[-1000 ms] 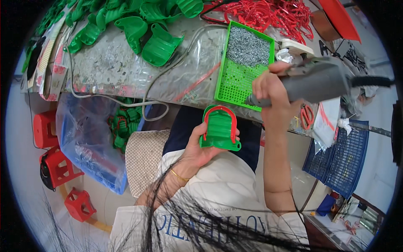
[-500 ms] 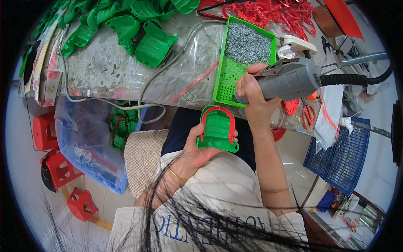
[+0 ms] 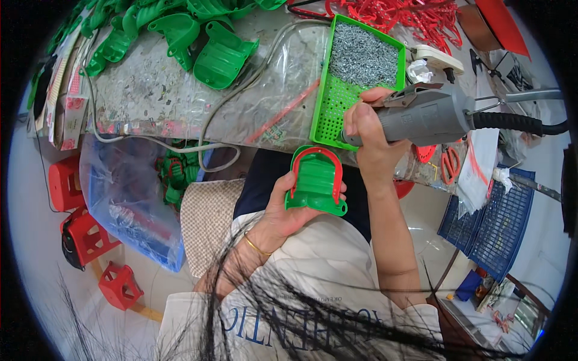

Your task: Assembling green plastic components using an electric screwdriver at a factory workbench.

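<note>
I saw flat packets with red and white printed faces [image 3: 67,105] stacked along the counter's left edge, and a clear plastic bag [image 3: 129,198] of green parts hanging below it. The counter [image 3: 150,90] was grey, scuffed and paint-spattered; beneath it lay pale floor with three red stools [image 3: 84,234] at left and two blue mesh baskets [image 3: 490,219] at right. I counted one green tray [image 3: 337,102] of small grey screws, a heap of green shells [image 3: 198,36] too tangled to number, and a red pile [image 3: 397,15] at the far edge. The left hand [image 3: 283,210] had its fingers curled around one green shell with a red rim [image 3: 316,180], held over the lap just below the counter's edge. The right hand [image 3: 370,138] gripped a grey power screwdriver [image 3: 421,114], fingers closed round its barrel, beside the tray.
</note>
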Available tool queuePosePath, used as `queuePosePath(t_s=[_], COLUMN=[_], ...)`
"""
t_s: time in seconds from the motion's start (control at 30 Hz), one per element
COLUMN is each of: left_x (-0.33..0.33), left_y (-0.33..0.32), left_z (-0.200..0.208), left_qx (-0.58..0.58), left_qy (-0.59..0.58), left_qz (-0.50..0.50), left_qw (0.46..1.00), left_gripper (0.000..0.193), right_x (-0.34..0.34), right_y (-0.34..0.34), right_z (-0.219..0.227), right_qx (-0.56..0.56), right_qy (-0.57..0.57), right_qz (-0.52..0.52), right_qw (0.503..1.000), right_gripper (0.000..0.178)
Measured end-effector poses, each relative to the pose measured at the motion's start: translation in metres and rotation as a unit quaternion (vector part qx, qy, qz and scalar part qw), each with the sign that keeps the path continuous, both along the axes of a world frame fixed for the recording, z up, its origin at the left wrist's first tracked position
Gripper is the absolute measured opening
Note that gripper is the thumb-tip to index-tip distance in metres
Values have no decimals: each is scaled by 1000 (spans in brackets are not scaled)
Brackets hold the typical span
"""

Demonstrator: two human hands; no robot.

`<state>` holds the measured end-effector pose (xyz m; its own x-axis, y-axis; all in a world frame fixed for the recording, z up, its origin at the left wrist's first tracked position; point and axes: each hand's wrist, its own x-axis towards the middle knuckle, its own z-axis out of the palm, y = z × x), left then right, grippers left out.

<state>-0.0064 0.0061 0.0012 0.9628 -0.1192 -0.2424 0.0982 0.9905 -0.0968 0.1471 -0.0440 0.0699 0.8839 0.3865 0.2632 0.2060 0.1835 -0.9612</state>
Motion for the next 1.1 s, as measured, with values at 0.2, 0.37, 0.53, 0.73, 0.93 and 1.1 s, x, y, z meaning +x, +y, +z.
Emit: queuePosePath(t_s=[0.2,0.37,0.53,0.73,0.93,1.1], left_x=[2,7,2,-1,-2,-5], left_y=[1,0,1,1,1,1], left_z=[1,4,12,9,10,12], left_qx=[1,-20,-9,27,55,54], left_qy=[-10,-13,26,29,39,33], left_qz=[4,17,26,9,-7,2], left_qw=[1000,1000,999,999,998,998], left_gripper=[69,67,60,60,60,61], right_x=[-8,-25,-52,-61,-63,-64], right_y=[2,-2,3,6,6,6], right_z=[38,55,55,45,36,33], right_qx=[57,137,13,25,19,28], right_qy=[34,81,52,26,9,-2], right_qz=[-10,74,108,139,141,159], right_qw=[998,984,993,990,990,987], right_gripper=[19,19,24,18,17,15])
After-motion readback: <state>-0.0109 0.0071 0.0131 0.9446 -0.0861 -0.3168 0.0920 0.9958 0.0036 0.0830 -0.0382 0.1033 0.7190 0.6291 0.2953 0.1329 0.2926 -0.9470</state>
